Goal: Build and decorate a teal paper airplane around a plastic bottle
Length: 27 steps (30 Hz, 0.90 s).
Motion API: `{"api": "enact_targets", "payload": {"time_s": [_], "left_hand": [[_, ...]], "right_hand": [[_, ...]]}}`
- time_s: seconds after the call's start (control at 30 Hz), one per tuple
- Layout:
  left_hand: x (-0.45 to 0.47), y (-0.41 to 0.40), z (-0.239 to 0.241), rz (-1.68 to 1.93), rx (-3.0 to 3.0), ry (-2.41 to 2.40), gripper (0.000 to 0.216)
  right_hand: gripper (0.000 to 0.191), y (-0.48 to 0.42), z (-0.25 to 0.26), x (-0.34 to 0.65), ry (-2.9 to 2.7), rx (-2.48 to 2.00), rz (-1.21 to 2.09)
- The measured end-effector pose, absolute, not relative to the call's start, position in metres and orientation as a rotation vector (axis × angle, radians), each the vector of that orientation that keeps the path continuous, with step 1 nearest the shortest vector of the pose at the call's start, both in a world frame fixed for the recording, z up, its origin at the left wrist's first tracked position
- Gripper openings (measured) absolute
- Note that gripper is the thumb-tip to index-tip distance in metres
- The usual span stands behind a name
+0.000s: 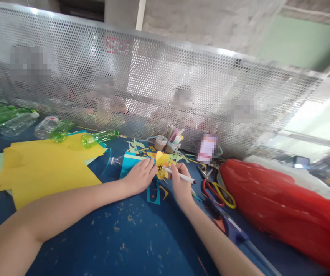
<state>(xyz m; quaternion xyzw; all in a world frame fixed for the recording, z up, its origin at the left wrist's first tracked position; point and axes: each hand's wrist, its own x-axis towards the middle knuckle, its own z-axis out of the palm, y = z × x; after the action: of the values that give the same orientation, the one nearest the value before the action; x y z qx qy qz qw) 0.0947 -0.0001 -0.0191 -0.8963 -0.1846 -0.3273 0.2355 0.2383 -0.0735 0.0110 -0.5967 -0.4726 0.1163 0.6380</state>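
Note:
My left hand (142, 174) is curled over a clear plastic bottle wrapped in blue paper (129, 164), its fingertips at the edge of a yellow paper flower (162, 159). The bottle's capped neck (114, 161) points left, and most of its body is hidden under the hand. Pinched in my right hand (181, 186) is a white marker pen (183, 177) with a dark back end. Its tip meets the flower's middle, where dark lines show. Just below the flower lies a blue paper scrap (154, 194) with a cut-out.
Yellow paper sheets (47, 165) and plastic bottles (18, 123) lie left. Small cups (160, 143) and a phone (208, 148) stand behind the hands. Right are scissors (213, 191), a blue glue gun (234, 230) and a red plastic bag (277, 207). A perforated metal panel (153, 73) runs behind.

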Motion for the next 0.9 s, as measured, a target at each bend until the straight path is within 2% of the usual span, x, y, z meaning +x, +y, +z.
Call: {"api": "enact_targets", "payload": {"time_s": [0.9], "left_hand": [[0.0938, -0.0009, -0.0189, -0.862, -2.431, -0.518, 0.03]], "right_hand": [[0.031, -0.0718, 0.0118, 0.24, -1.064, -1.372, 0.295]]}}
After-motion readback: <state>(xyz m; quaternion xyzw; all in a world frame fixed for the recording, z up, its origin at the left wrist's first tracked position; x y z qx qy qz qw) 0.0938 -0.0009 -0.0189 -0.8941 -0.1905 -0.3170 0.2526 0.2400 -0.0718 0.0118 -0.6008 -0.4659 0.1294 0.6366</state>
